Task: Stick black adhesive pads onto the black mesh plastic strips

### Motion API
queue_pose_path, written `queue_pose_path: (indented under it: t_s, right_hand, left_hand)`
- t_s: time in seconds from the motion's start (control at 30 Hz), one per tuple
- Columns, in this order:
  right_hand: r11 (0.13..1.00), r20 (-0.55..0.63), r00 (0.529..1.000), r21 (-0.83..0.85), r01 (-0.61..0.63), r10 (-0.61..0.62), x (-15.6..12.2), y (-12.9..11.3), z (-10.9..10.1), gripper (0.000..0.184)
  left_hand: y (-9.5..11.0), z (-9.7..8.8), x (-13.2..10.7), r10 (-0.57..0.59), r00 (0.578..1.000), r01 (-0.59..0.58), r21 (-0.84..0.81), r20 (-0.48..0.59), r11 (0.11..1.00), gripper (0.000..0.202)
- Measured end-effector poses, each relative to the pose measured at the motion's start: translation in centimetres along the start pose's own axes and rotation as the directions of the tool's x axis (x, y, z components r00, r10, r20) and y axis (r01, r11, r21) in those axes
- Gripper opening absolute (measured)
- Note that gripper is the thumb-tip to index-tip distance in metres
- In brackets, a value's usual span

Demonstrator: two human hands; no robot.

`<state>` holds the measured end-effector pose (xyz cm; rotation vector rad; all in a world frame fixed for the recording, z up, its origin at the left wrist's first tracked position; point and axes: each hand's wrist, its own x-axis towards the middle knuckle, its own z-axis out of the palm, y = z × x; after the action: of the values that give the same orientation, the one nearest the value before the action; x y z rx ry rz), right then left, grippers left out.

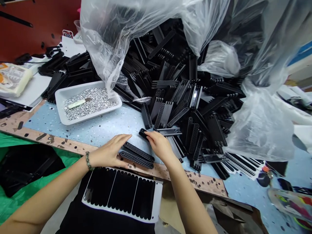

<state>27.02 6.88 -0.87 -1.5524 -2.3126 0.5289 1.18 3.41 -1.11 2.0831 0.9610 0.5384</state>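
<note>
My left hand [110, 151] lies flat on the table edge, fingers stretched out together, touching the near ends of two black perforated plastic strips [137, 155] lying side by side. My right hand [158, 143] is curled over another black strip [143, 133], fingertips pinching its end just in front of the pile. A large heap of the same black plastic parts [180, 94] spills from a clear plastic bag [258, 126] behind both hands. On my lap lies a white sheet with black oblong stickers [122, 193].
A white tray [60, 97] of small silvery bits with a pale scoop [78, 103] stands at the left. More black parts [63, 70] are stacked behind it. Flat black pieces [243, 164] fan out at the right. A green bag [21, 182] hangs below the table at left.
</note>
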Motion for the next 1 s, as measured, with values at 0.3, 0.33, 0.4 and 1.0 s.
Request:
queue_pose_path:
  t_s: [0.3,0.33,0.4,1.0]
  right_hand:
    - [0.934,0.174,0.984,0.358,-0.022,-0.044,1.8,-2.0,0.1,0.029]
    - [0.93,0.173,0.984,0.366,-0.026,-0.04,1.8,-2.2,0.0,0.029]
    - [0.916,0.156,0.987,0.401,-0.028,-0.038,1.8,-2.4,-0.2,0.029]
    - [0.968,-0.201,0.979,-0.241,-0.067,0.018,-1.8,5.2,-4.7,0.035]
  left_hand:
    - [-0.7,0.8,0.2,-0.073,0.993,0.067,-0.062,-0.093,0.996,0.104]
    - [-0.7,0.4,0.3,-0.123,0.986,0.109,-0.124,-0.115,0.986,0.093]
    - [-0.6,-0.4,0.9,-0.215,0.963,0.174,-0.238,-0.16,0.956,0.071]
    - [-0.4,-2.6,6.6,-0.13,0.964,0.137,-0.013,0.232,0.991,0.034]
